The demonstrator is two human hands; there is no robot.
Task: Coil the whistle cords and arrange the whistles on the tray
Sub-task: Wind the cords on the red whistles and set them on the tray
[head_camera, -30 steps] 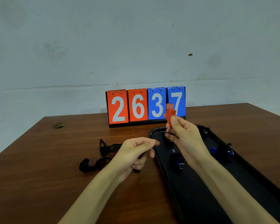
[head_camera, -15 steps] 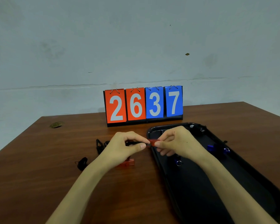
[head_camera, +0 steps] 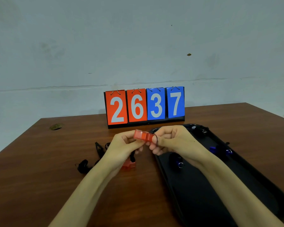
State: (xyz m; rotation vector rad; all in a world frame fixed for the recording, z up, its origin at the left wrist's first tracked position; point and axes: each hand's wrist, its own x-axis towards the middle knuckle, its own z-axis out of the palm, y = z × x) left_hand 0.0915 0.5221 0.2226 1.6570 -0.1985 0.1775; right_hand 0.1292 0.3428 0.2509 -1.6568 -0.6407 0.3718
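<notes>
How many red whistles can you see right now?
2. One red whistle is held between the left hand and right hand; the second red whistle lies on the table under the left hand, partly hidden.

Both bare forearms extended forward from the lower edge of the view and converged toward its centre. The left hand [head_camera: 124, 145] was held up with its fingers curled, the thumb and fingertips pinching the left end of a translucent red plastic whistle [head_camera: 142, 136]. The right hand [head_camera: 174, 140] sat directly opposite, knuckles uppermost and fingers curled, pinching the right end of the same whistle.
</notes>
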